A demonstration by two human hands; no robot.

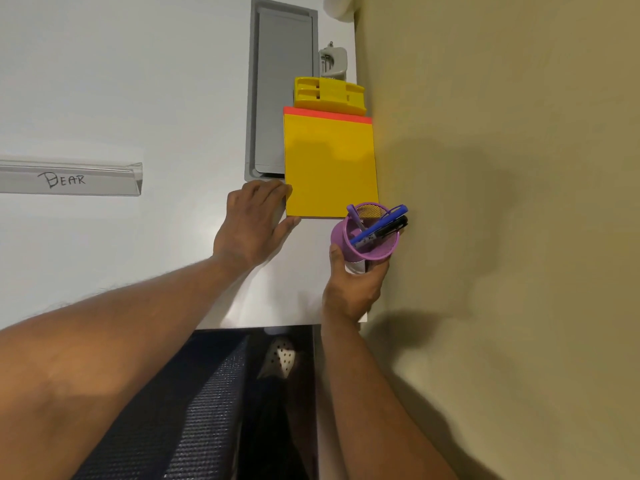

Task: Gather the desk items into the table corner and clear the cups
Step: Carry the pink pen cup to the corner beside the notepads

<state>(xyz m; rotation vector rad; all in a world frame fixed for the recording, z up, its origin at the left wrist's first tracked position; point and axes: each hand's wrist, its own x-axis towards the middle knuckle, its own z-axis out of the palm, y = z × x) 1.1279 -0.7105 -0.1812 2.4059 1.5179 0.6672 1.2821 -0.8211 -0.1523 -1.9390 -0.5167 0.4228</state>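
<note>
White desk (104,81) against the tan wall, mid-gather: left hand (254,226) flat, nudging the yellow paper pad (330,164) cornerward, right hand (353,282) wrapped round the purple mesh pen cup (367,237) beside it, which probably needs setting down next.

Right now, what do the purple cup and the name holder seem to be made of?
Purple cup: probably painted metal mesh; fine holes show in its wall, matte finish. Name holder: likely clear acrylic; the table shows through it and its edges shine.
</note>
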